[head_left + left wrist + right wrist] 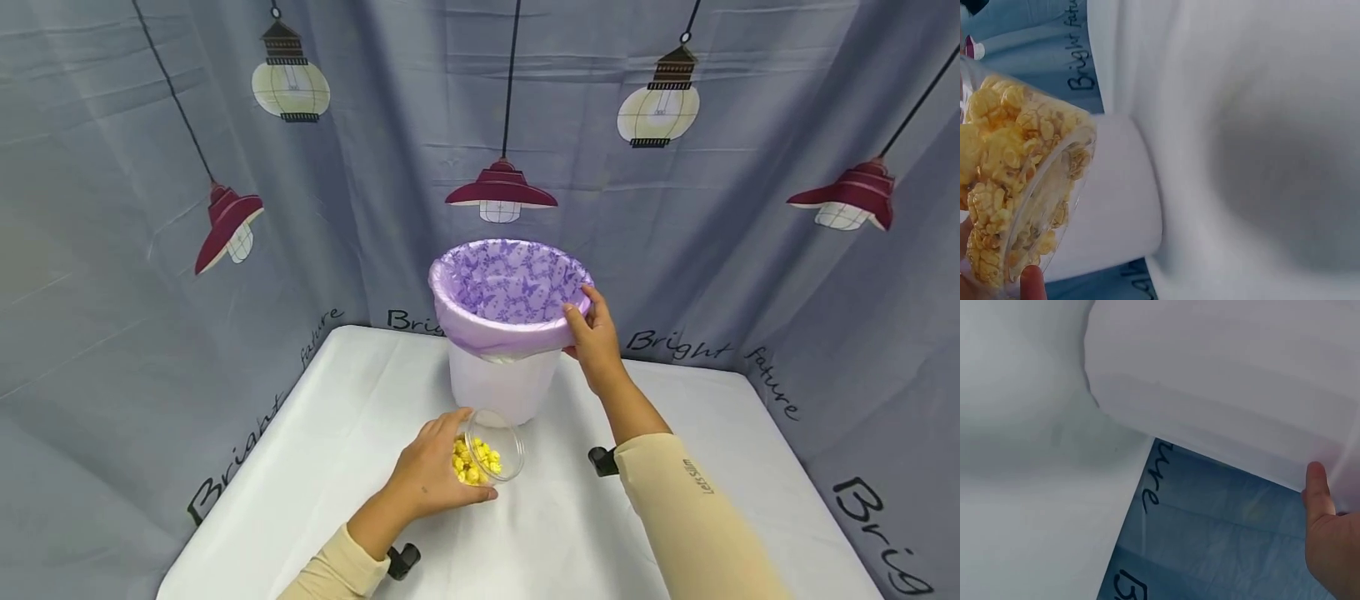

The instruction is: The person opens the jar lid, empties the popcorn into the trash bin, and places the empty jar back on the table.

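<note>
Left hand [430, 471] grips the tilted popcorn jar [491, 450] palm-side.

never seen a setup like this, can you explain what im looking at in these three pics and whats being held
There's no robot here: these are a person's two bare hands, with cameras worn on the head and each wrist. The widest picture is the head camera, looking forward and down. The one with the close-up popcorn comes from the left wrist; the other, showing mostly a pale surface, from the right wrist. The wrist views look turned because those cameras sit at an angle.

On the white table stands a white bin with a purple liner folded over its rim. The left hand holds a tilted clear tub with yellow popcorn inside. The right hand grips the bin's lined rim. Behind hangs a curtain printed with lamps.
</note>
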Tool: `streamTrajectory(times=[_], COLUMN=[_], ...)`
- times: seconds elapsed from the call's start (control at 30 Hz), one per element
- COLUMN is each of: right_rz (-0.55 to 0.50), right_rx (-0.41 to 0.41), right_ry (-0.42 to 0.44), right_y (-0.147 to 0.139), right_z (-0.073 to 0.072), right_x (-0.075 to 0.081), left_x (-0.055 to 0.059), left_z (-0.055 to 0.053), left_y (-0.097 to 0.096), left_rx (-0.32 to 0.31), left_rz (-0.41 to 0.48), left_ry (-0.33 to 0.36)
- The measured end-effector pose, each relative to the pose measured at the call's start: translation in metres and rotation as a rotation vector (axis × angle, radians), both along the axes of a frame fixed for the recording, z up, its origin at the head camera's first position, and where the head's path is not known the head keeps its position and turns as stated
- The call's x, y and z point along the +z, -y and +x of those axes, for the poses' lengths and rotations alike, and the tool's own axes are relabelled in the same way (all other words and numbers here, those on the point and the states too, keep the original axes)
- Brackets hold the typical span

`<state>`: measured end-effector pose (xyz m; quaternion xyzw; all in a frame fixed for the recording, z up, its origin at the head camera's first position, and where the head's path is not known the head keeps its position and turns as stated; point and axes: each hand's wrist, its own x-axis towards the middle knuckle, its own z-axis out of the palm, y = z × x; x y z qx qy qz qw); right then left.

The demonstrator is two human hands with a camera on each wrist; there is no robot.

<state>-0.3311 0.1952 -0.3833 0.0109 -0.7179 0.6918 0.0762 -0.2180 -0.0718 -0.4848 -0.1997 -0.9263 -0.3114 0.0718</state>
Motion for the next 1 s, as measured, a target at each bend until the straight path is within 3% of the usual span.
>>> streamTrajectory(times=[0.2, 0.37, 0.67, 1.0], right_rz=[0.024, 0.047, 0.019, 0.022], right_rx=[-0.033, -0.071, -0.094, -0.094], right_ry=[0.068, 0.02, 0.01, -0.02], right_y=[0.012, 0.012, 0.007, 0.003], right_z=[0.007, 0.007, -0.001, -0.013], right_x=[-0.02, -0.024, -0.018, -0.019], left_x=[0.004, 0.008, 0.021, 0.052], left_z=[0.012, 0.012, -0.005, -0.037], left_y=[0.029, 0.039, 0.047, 0.063], left_rx=[0.092, 0.115, 0.161, 0.196], left_rz=[-0.004, 0.006, 0.028, 0.003], left_ry=[0.021, 0.0, -0.022, -0.124])
